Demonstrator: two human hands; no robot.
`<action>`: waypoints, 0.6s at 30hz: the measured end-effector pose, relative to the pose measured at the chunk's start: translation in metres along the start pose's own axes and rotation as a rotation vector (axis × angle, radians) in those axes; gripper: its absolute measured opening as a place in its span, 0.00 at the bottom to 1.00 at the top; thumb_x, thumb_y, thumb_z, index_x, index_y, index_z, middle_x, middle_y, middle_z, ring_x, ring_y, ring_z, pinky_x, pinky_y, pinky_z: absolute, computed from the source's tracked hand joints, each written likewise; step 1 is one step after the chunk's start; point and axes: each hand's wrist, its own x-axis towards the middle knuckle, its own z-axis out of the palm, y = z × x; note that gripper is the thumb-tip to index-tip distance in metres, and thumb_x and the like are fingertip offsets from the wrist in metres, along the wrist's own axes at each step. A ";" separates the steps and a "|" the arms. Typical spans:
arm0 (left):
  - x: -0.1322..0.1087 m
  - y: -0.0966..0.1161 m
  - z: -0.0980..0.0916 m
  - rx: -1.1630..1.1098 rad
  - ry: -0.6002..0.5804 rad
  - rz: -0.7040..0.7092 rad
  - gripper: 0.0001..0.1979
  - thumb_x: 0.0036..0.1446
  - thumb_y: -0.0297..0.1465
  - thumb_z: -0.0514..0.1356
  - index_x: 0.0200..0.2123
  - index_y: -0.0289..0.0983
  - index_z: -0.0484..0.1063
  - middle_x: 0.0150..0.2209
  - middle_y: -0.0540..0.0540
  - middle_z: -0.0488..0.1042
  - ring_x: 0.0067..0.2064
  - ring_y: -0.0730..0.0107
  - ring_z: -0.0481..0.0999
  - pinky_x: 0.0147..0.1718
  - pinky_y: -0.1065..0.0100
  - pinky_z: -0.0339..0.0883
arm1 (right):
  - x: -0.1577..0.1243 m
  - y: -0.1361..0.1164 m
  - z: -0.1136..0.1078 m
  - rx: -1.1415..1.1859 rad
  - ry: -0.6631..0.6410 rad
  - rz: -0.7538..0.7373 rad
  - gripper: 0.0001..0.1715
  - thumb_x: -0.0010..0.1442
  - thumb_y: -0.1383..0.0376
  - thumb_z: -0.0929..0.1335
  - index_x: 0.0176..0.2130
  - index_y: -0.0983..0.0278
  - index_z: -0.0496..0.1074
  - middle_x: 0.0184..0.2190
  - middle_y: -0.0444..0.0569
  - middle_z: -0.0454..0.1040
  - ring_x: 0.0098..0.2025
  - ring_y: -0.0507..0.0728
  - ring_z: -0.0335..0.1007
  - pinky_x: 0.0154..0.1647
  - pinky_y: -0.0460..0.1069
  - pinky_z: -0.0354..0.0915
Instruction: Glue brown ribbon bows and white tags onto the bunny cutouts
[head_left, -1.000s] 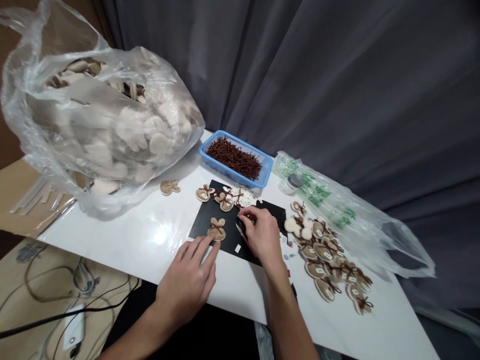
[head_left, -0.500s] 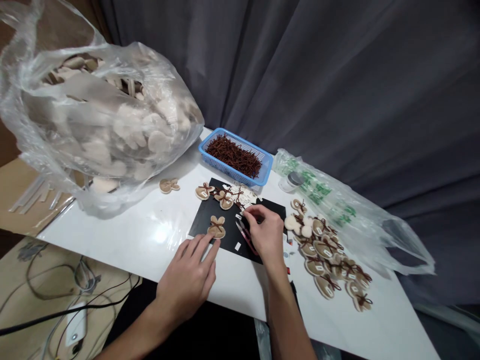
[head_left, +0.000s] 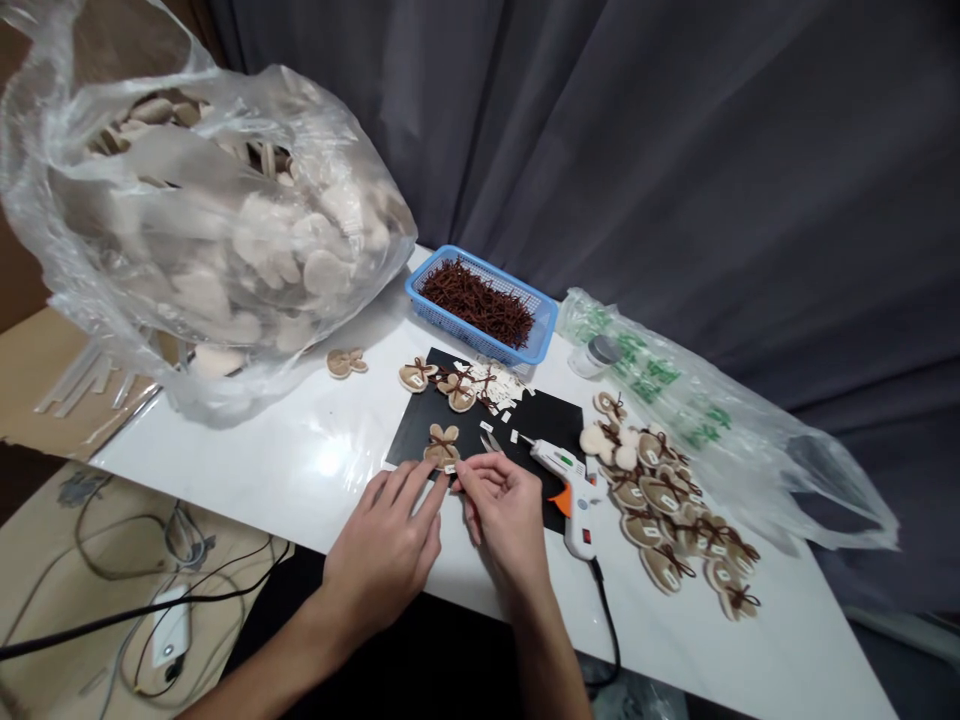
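Observation:
A tan bunny-shaped fabric piece point(head_left: 442, 445) with a brown bow lies on the black mat point(head_left: 409, 430). The stretched fingers of my left hand point(head_left: 390, 525) rest at its lower edge, with nothing gripped. My right hand point(head_left: 504, 505) is closed in a pinch on a small white label point(head_left: 450, 468) at the bottom of the bunny. Just beyond that hand, scissors point(head_left: 490, 441) lie partly hidden under it. To the right is a white glue gun point(head_left: 570, 475) with an orange trigger, its nozzle toward the loose labels point(head_left: 499, 385).
A large plastic bag of fabric pieces point(head_left: 247, 240) fills the left. Behind the mat stands a blue basket point(head_left: 544, 335) of brown bows. Finished-looking bunnies point(head_left: 660, 495) pile up at right, beside a jar point(head_left: 596, 355) and a clear plastic bag point(head_left: 720, 425). One plain bunny point(head_left: 346, 363) lies apart.
My right hand has moved left and down from the label pile to the bunny, bringing a white label. The glue gun it covered now shows. My left hand stays at the bunny.

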 end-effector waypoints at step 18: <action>0.001 0.002 -0.001 0.007 -0.018 -0.006 0.22 0.70 0.26 0.56 0.65 0.33 0.75 0.64 0.37 0.79 0.60 0.49 0.79 0.58 0.51 0.70 | 0.007 0.010 0.005 -0.164 0.144 -0.159 0.24 0.54 0.47 0.79 0.30 0.64 0.78 0.24 0.48 0.78 0.26 0.56 0.77 0.27 0.48 0.73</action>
